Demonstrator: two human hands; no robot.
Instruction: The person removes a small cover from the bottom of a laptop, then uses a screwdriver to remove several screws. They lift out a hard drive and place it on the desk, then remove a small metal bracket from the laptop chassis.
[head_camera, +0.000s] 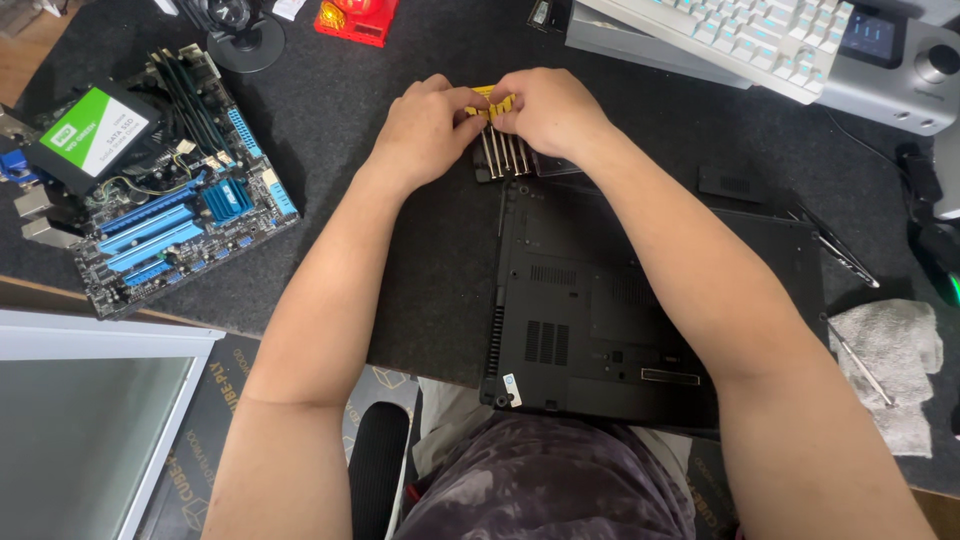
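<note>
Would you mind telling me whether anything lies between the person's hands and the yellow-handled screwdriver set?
Nothing visible does. Both the left hand and the right hand already touch the yellow-handled screwdriver set, which sits just beyond the upturned black laptop.

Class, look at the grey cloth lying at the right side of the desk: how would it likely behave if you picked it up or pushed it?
The grey cloth lies crumpled and folded, so it would probably hang limp when lifted. It looks thin, so likely light. Pushed on the dark mat, it would probably bunch up rather than slide, and might drag the slim metal tool lying across it.
</note>
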